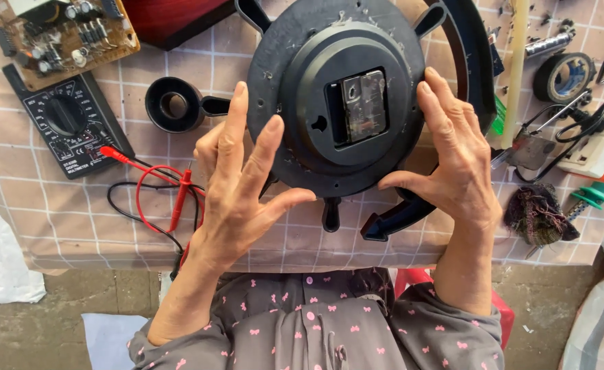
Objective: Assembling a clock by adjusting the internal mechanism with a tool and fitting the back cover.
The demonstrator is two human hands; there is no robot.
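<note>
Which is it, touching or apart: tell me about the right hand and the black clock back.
Touching. The head view shows the right hand with fingers laid against the clock back rim and thumb tip on its lower edge.

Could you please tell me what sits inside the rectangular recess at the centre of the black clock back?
A small clock movement box sits in the recess of the clock back, its casing glinting. Its inner parts are covered by the casing, and the dial side faces away, unseen.

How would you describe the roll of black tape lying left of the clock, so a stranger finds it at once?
Start at the round black clock back held between both hands. Just left of it, on the checked cloth, lies the black tape roll. Unlike the flat multimeter nearby, it is a thick ring.
</note>
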